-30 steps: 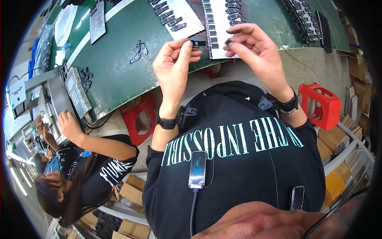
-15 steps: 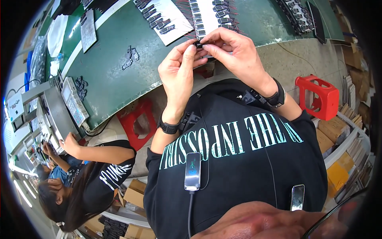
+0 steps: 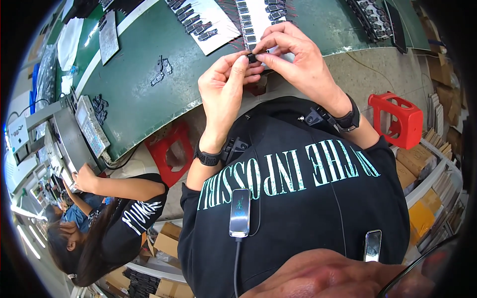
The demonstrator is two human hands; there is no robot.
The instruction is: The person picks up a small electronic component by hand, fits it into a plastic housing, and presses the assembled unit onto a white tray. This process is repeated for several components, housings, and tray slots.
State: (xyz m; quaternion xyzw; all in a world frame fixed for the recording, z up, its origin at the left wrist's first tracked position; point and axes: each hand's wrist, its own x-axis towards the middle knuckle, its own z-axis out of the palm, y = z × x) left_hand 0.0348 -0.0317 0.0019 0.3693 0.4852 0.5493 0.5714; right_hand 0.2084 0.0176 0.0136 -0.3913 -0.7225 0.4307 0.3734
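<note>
My left hand (image 3: 224, 85) and my right hand (image 3: 297, 55) meet over the near edge of the green table (image 3: 144, 104). Between their fingertips is a small black part (image 3: 252, 58), pinched by the left thumb and fingers on one side and by the right thumb and forefinger on the other. Most of the part is covered by the fingers. Just beyond the hands, a white sheet (image 3: 259, 15) carries rows of small black parts with thin red wires. Another white board (image 3: 218, 42) to its left holds similar black parts (image 3: 205, 35).
Loose dark parts (image 3: 161, 71) lie on the table at left, near a keypad unit (image 3: 92, 125). A row of parts (image 3: 368, 20) and a dark flat panel (image 3: 395, 27) sit far right. Red stools (image 3: 397, 119) stand below the table. A co-worker (image 3: 124, 218) works at left.
My right hand has shifted slightly, its fingers rising off the black part's far side. The part shows a little more. The co-worker's arm has moved a little.
</note>
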